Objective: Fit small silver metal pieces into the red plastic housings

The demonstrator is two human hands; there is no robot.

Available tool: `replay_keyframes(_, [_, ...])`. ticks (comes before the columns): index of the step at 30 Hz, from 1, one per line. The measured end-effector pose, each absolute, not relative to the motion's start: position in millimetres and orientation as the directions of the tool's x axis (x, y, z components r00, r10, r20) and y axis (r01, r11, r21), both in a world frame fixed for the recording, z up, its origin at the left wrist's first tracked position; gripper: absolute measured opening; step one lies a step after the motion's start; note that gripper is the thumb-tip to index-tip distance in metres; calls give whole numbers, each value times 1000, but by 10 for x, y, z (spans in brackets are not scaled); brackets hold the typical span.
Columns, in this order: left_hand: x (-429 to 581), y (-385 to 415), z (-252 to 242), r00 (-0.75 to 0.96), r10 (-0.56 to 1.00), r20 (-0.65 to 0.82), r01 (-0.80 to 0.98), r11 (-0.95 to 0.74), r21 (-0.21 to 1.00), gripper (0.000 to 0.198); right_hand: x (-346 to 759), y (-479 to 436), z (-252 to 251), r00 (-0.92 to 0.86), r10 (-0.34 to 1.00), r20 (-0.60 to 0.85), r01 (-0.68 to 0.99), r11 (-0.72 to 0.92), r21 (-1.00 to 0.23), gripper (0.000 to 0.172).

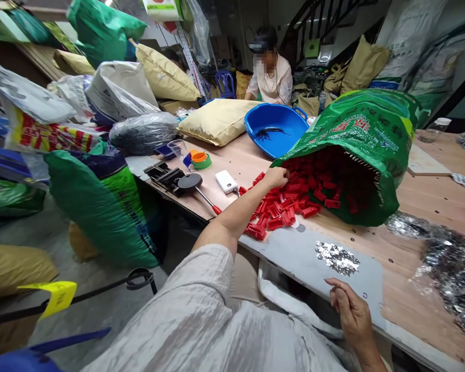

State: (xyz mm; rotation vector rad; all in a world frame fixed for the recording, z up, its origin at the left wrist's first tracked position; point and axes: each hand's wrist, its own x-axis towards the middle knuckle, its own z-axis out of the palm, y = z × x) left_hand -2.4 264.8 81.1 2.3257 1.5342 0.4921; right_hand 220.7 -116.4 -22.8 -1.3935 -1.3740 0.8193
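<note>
Nearest, the right hand (352, 312) lay on the edge of a flat grey board (294, 258), its grip loosely spread and empty, just below a patch of silver foil scraps (337, 258). The left hand (275, 178) reached across the plywood worktop (232, 160), its grip bunched among small red plastic pieces (275, 206) at the mouth of a green woven sack (356, 124), though any pinch could not be told; many pieces lay spilled, and a deep mass remained in the sack. Beyond, a blue plastic basin (273, 121) held only a small dark tuft (269, 133), and a seated person (269, 77) sat farther back.
</note>
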Motion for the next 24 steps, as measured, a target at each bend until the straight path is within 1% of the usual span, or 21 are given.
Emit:
replay_keyframes(3, [-167, 2484, 786, 369, 921, 123, 799, -382, 463, 18, 2208, -1172, -224, 135, 976, 168, 314, 119, -942, 34])
replay_keyframes(7, [-356, 2387, 836, 392, 914, 100, 742, -379, 552, 21, 2210, -1181, -231, 132, 980, 149, 310, 102, -945, 33])
replay_keyframes(9, [-432, 2446, 880, 368, 925, 93, 728, -349, 591, 23, 2211, -1184, -231, 130, 981, 143, 309, 97, -946, 33])
replay_keyframes(12, [-527, 2646, 922, 247, 963, 104, 746, -257, 614, 20, 2215, -1185, -233, 135, 981, 138, 308, 91, -947, 35])
replay_keyframes(15, [-619, 2858, 900, 95, 991, 97, 786, -135, 603, 16, 2224, -1186, -248, 150, 980, 129, 301, 79, -950, 36])
replay_keyframes(17, [-676, 2949, 848, 44, 996, 79, 800, -83, 595, 22, 2229, -1189, -264, 154, 981, 120, 296, 70, -953, 36])
replay_keyframes(20, [-725, 2998, 741, 66, 997, 31, 793, -72, 605, 38, 2231, -1195, -277, 151, 982, 111, 295, 63, -954, 36])
replay_keyframes(22, [-715, 2991, 667, 111, 994, -3, 779, -85, 622, 38, 2228, -1200, -271, 149, 983, 103, 297, 55, -953, 35])
replay_keyframes(24, [-675, 2968, 604, 165, 986, -23, 760, -112, 640, 34, 2224, -1204, -255, 156, 983, 94, 299, 43, -953, 35])
